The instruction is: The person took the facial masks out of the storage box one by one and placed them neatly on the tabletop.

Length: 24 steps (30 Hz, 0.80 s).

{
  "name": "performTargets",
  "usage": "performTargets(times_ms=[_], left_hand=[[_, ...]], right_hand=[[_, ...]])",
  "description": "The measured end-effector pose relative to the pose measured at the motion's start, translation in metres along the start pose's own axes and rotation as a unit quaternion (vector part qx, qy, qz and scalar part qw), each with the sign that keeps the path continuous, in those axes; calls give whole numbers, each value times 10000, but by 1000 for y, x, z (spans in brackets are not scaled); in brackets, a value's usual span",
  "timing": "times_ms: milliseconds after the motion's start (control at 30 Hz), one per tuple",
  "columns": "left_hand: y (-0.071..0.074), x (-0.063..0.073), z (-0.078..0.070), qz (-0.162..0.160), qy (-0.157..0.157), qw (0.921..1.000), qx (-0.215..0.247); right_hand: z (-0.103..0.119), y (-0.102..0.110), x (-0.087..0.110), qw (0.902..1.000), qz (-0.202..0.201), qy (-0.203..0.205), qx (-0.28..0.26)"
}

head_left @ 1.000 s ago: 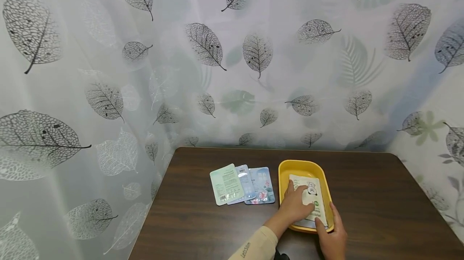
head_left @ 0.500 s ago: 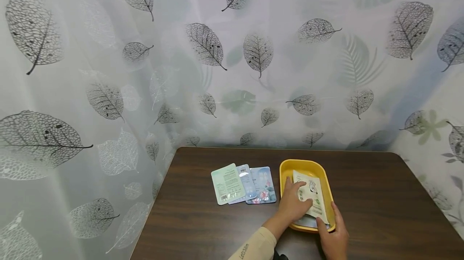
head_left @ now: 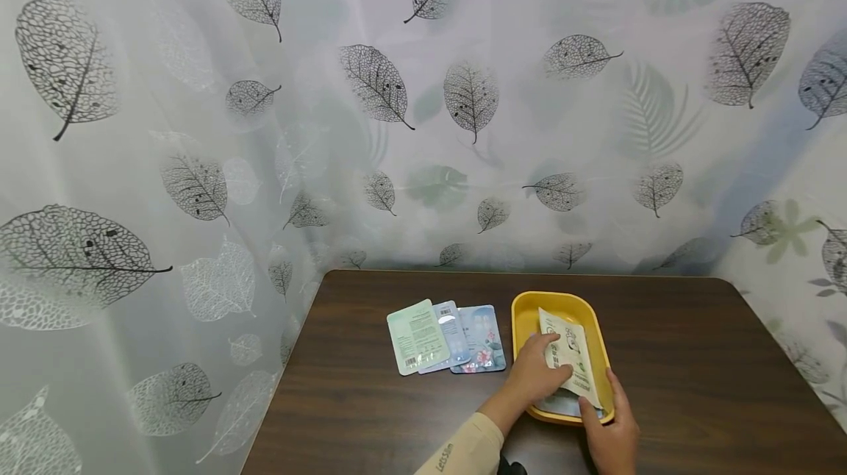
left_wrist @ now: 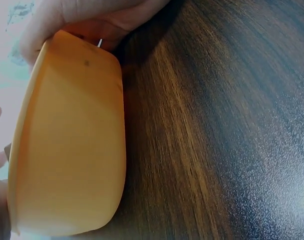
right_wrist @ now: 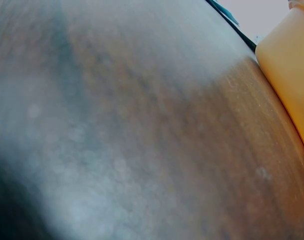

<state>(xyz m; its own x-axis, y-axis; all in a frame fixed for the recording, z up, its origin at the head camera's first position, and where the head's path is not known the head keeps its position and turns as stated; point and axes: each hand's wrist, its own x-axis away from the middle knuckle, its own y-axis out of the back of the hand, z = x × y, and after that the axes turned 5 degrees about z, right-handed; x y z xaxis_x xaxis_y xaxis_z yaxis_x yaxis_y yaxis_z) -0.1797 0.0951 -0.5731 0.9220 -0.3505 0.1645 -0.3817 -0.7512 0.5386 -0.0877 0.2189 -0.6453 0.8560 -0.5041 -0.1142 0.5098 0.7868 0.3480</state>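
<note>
A yellow tray stands on the right half of the table. In it lies a cream sheet mask packet with a cartoon animal print, tilted and slightly bowed. My left hand reaches in over the tray's left side and grips this packet by its left part, thumb and fingers on it. A bluish packet shows underneath. At the near right corner my right hand holds the tray rim, thumb inside. In the left wrist view the tray's outer wall is close, with the right hand at its corner.
Left of the tray, a green packet, a light blue packet and a flowered blue packet overlap on the brown table. A leaf-print curtain hangs behind the table's far edge.
The cream packet has turned a little and shifted right, its left side lifting as the left hand's fingers draw in on it. The right hand stays on the rim.
</note>
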Motion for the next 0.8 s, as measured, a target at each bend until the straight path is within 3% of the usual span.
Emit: performTargets(times_ms=[300, 800], left_hand=[[-1, -1, -4, 193, 111, 9997, -91], [-2, -1, 7, -282, -669, 9974, 13]], right_hand=[[5, 3, -1, 9995, 139, -221, 175], [8, 3, 1, 9987, 248, -440, 82]])
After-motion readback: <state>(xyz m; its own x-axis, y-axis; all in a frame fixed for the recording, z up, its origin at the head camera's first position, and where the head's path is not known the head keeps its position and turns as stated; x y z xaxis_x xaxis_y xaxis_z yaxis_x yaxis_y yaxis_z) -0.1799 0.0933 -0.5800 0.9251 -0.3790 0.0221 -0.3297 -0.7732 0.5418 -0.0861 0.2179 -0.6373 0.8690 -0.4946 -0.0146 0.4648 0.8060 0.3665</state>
